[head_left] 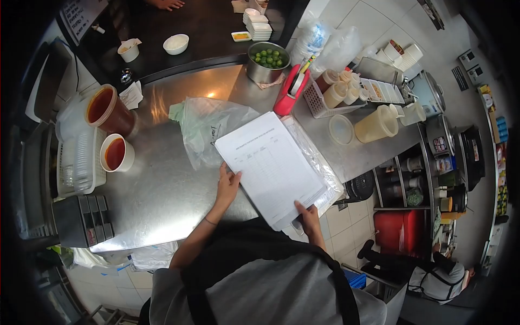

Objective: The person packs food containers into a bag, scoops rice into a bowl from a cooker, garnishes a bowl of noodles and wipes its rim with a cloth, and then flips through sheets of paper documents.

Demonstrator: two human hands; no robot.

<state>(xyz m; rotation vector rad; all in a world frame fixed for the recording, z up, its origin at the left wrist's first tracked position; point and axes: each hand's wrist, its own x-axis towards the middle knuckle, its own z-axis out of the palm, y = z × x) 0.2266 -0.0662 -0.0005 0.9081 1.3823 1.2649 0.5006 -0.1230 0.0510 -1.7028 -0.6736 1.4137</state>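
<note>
A stack of printed papers (271,168) with a table form on its top sheet is tilted in front of me over the steel counter. My left hand (228,184) grips its left edge, the thumb at the sheet's margin. At the lower right corner, my right hand (309,216) pinches the stack with the thumb on top; its other fingers are mostly hidden. Beyond the papers' left side lies a clear plastic bag (203,130) with black handwriting. Under the right side, a plastic-covered pile (327,181) shows partly. A red tape dispenser (292,89) stands past the far edge.
Red sauce fills a tall tub (111,111) and a white cup (116,153) at left. A steel pot of green limes (268,58) sits at the back. Squeeze bottles stand in a basket (319,103). Another person (441,281) is at lower right; a hand (168,4) shows at top.
</note>
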